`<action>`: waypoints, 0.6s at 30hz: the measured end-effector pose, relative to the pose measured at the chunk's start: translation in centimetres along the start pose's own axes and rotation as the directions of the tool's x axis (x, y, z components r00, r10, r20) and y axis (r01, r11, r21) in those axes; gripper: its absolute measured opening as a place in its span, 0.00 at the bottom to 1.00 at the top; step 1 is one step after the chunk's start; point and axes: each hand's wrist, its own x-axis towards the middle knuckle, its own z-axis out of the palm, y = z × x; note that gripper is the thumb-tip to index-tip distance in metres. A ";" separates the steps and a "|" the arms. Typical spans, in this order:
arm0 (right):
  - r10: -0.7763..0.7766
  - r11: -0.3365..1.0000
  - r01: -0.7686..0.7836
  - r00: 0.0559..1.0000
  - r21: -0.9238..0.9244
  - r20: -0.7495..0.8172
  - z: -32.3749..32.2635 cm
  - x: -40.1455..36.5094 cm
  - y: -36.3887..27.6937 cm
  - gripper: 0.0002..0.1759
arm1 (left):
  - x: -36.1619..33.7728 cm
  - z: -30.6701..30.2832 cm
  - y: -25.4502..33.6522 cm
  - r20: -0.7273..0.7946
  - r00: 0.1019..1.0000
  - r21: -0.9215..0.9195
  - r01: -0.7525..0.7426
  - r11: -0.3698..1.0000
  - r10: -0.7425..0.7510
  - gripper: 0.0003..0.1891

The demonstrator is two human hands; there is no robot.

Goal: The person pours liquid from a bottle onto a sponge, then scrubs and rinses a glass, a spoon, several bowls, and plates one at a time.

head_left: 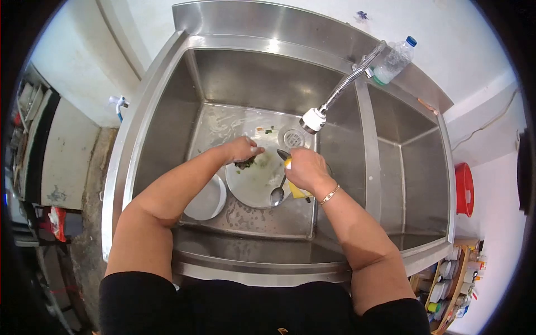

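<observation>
My left hand (243, 149) is closed over a clump of dark green leafy scraps (244, 164), above a round white plate (245, 192) in the large sink basin. To its right, my right hand (308, 167) grips spoons; one spoon bowl (277, 195) points down over the plate, while a dark rounded metal end (283, 154) sticks out near the fingers. A yellow cloth or sponge (298, 191) shows below that hand, and some yellow also peeks out by its fingers. Another white dish (207, 200) lies at the left, partly under my left forearm.
A flexible metal faucet with a white head (314, 119) hangs above the drain (293, 138). Green bits (269, 131) lie near the drain. A second basin (410, 184) adjoins on the right. On the back ledge stands a plastic bottle (394, 60); a red tub (464, 188) is at far right.
</observation>
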 end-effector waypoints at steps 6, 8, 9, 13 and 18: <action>-0.062 0.998 0.064 0.995 -0.025 0.084 0.0 -0.3 -0.3 0.13 | -0.9 -1.1 0.8 -0.267 0.958 0.150 -0.070 0.986 0.109 0.17; -0.087 0.996 0.089 0.993 -0.016 0.075 0.2 -0.5 -0.2 0.13 | -0.4 -0.6 -0.4 -0.292 0.904 0.433 -0.168 0.886 0.314 0.10; -0.106 0.994 0.106 0.992 -0.006 0.067 0.3 -0.5 -0.2 0.13 | 0.3 -0.2 -1.5 -0.295 0.902 0.433 -0.167 0.886 0.315 0.10; -0.125 0.992 0.126 0.989 -0.009 0.076 0.1 -0.6 -0.2 0.13 | 3.1 3.0 -6.4 -0.261 0.910 0.601 -0.109 0.792 0.323 0.14; -0.146 0.989 0.146 0.984 0.010 0.097 -0.2 -0.5 -0.2 0.13 | 1.7 5.7 -6.7 -0.150 0.877 0.724 -0.217 0.655 0.457 0.25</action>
